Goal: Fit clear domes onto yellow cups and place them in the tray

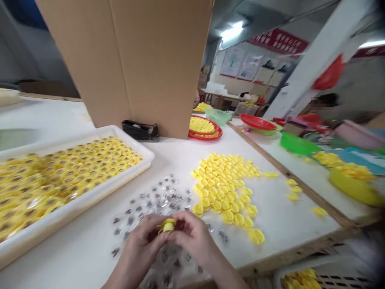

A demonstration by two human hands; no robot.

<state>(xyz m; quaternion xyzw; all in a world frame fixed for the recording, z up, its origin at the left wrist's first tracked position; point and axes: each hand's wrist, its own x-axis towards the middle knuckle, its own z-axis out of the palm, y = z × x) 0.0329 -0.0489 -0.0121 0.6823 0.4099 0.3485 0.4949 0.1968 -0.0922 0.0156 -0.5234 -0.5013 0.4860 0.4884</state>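
Between the fingertips of both hands is a small yellow plastic piece (167, 225), held above the white table. My left hand (146, 239) pinches its left side, and my right hand (191, 233) grips its right side. Under and around the hands lie many small clear discs (165, 198) with dark prints. A spread of round yellow pieces (224, 186) lies just beyond and right of my right hand. To the left, a white tray (132, 176) holds rows of yellow pieces with dark printed centres.
A tall cardboard sheet (150, 68) stands behind a black tape dispenser (140, 130). Red trays (218, 134) of yellow pieces sit beside it. A wooden strip (285, 172) crosses the right side, with green bowls (297, 144) beyond. A crate (337, 271) is below the table edge.
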